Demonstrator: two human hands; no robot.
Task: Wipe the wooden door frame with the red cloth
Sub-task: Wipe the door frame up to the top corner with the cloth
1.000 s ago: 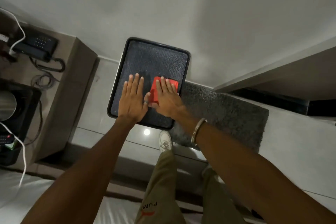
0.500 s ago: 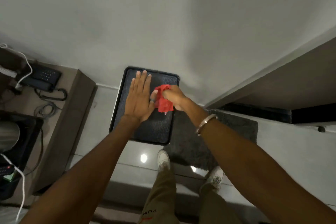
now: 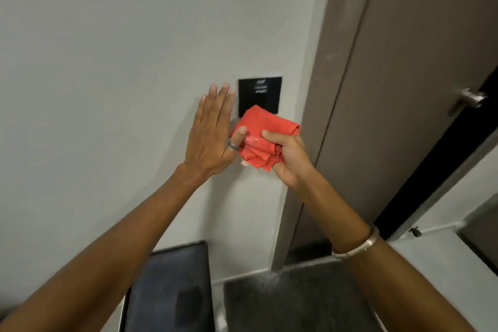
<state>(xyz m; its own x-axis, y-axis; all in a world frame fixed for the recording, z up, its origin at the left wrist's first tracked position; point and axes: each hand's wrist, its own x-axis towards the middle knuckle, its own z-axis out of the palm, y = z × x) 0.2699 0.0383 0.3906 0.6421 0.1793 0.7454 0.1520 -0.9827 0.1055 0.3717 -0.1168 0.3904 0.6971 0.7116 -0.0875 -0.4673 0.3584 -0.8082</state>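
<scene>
Whereas the red cloth (image 3: 265, 137) was bunched over the black tray (image 3: 172, 288) half a second ago, it is now raised beside the wall switch plate (image 3: 260, 94), left of the door frame (image 3: 331, 75). Right hand (image 3: 289, 159) grips it, fingers curled. Left hand (image 3: 211, 135) is flat, fingers extended; its thumb touches the cloth.

Lower part of black panel (image 3: 260, 94) hidden behind cloth (image 3: 265, 127); its markings too blurred to read. Near tray (image 3: 172, 291) and mat (image 3: 296, 302) cut off at bottom edge. Door handle (image 3: 471, 98) blurred.
</scene>
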